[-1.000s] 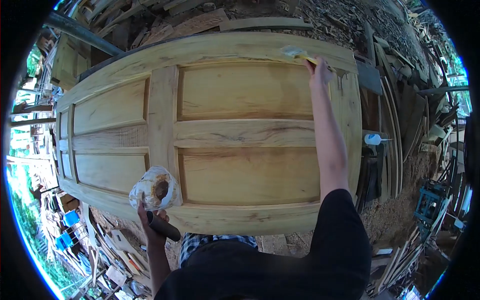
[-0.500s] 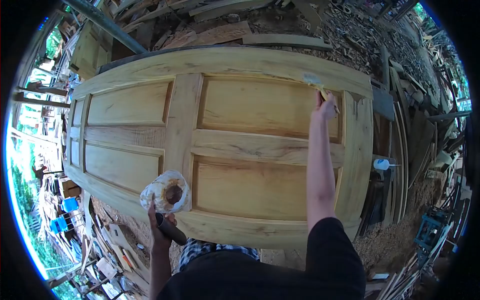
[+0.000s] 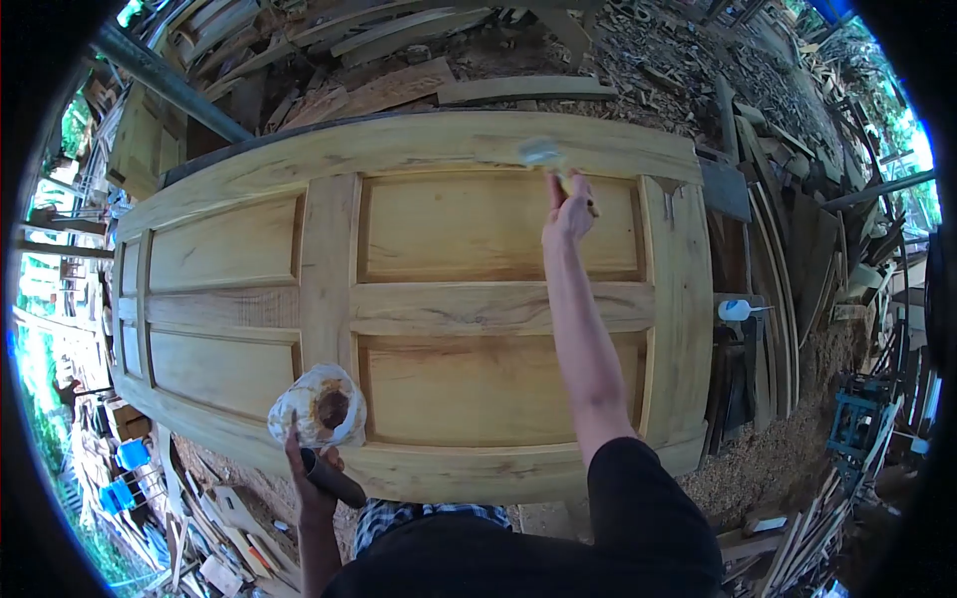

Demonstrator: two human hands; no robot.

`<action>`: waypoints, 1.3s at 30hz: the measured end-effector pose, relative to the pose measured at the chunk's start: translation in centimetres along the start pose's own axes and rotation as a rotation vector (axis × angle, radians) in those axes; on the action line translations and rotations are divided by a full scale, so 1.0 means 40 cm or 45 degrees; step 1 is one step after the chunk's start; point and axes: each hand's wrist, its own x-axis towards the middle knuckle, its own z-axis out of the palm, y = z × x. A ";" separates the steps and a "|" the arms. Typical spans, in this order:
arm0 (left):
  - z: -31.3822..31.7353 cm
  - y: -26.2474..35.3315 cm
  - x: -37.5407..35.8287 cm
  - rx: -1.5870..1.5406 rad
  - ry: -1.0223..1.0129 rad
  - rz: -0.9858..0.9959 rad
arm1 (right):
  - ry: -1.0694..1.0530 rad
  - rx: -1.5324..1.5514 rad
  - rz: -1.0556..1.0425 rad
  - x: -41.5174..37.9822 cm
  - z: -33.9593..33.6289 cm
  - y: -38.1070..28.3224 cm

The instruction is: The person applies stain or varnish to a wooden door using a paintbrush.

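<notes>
A panelled wooden door (image 3: 503, 309) lies flat in front of me. My right hand (image 3: 570, 211) is closed around the yellowish handle of a paintbrush (image 3: 541, 152). Its bristles, smeared by motion, are at the door's far rail, above the upper right panel. Over the near edge, my left hand (image 3: 309, 473) grips the thick dark handle (image 3: 335, 478) of a pot (image 3: 317, 407) wrapped in whitish plastic. Brown stains mark the plastic around its opening, and something brown shows inside.
A white squeeze bottle (image 3: 735, 310) lies beyond the door's right end. Boards (image 3: 528, 90) and wood scraps cover the ground behind. A metal pole (image 3: 169, 80) slants at upper left. Blue machinery (image 3: 859, 424) stands at right, and more offcuts (image 3: 234, 518) lie at lower left.
My right hand has swept the paintbrush leftward along the far rail. The view has shifted slightly, while my left hand still holds the pot near the front edge.
</notes>
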 end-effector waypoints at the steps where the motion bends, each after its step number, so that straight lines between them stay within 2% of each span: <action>1: -0.011 -0.005 0.001 0.005 -0.004 0.018 | -0.256 0.035 0.152 -0.027 -0.014 -0.015; 2: -0.021 -0.006 0.005 0.006 -0.007 0.009 | -0.252 0.028 0.146 -0.038 -0.024 -0.016; 5: -0.039 -0.003 0.015 -0.067 -0.013 -0.064 | -1.019 -0.698 0.039 -0.001 -0.064 0.003; 7: -0.038 0.001 0.003 -0.025 -0.005 -0.021 | -1.284 -1.259 -0.478 0.157 -0.107 0.000; 9: -0.032 0.006 -0.014 -0.035 0.051 0.002 | -1.081 -1.614 -0.896 0.235 -0.074 -0.088; 12: -0.059 0.003 -0.009 -0.059 0.103 0.008 | -1.246 -1.767 -1.040 0.234 -0.016 -0.201; 14: -0.080 -0.012 -0.003 -0.086 0.137 -0.009 | -1.375 -1.464 -1.034 0.181 -0.020 -0.230; 16: -0.090 -0.013 0.000 -0.117 0.072 -0.033 | -1.584 -1.785 -1.046 0.166 -0.044 -0.241; 17: -0.072 -0.005 -0.002 -0.163 0.046 -0.090 | -1.729 -1.812 -1.018 0.203 -0.053 -0.233; 18: -0.057 -0.008 -0.014 -0.133 0.037 0.027 | -1.872 -1.828 -1.000 0.247 -0.056 -0.223; 20: -0.052 0.001 -0.016 -0.084 0.037 -0.023 | -1.715 -1.937 -1.014 0.273 -0.010 -0.230; 21: -0.056 0.003 -0.024 -0.089 0.057 -0.009 | -1.734 -1.916 -1.006 0.256 0.015 -0.216; 23: -0.056 0.008 -0.026 -0.076 0.085 -0.033 | -1.430 -1.853 -1.399 0.214 0.071 -0.185; 26: -0.083 -0.002 -0.013 -0.096 0.112 -0.044 | -1.718 -1.434 -1.150 0.023 0.143 -0.050; 27: -0.083 -0.001 -0.012 -0.087 0.101 -0.043 | -1.781 -1.244 -1.094 -0.006 0.141 0.045; 30: -0.073 -0.001 -0.004 -0.112 0.116 -0.054 | -1.710 -1.065 -0.287 -0.189 0.170 0.247; 32: -0.061 0.007 -0.004 -0.047 0.126 -0.029 | -1.706 -0.965 -0.490 -0.225 0.173 0.392; 33: -0.045 0.012 -0.008 -0.085 0.223 -0.034 | -1.669 -1.098 -0.481 -0.224 0.175 0.433; 35: -0.067 0.009 -0.004 -0.083 0.207 -0.036 | -1.608 -1.231 -0.476 -0.181 0.191 0.426; 37: -0.104 0.003 -0.001 -0.132 0.233 -0.060 | -1.603 -1.485 -0.189 -0.071 0.227 0.342; 39: -0.124 0.000 -0.004 -0.124 0.300 -0.054 | -1.561 -1.331 -0.514 0.091 0.233 0.314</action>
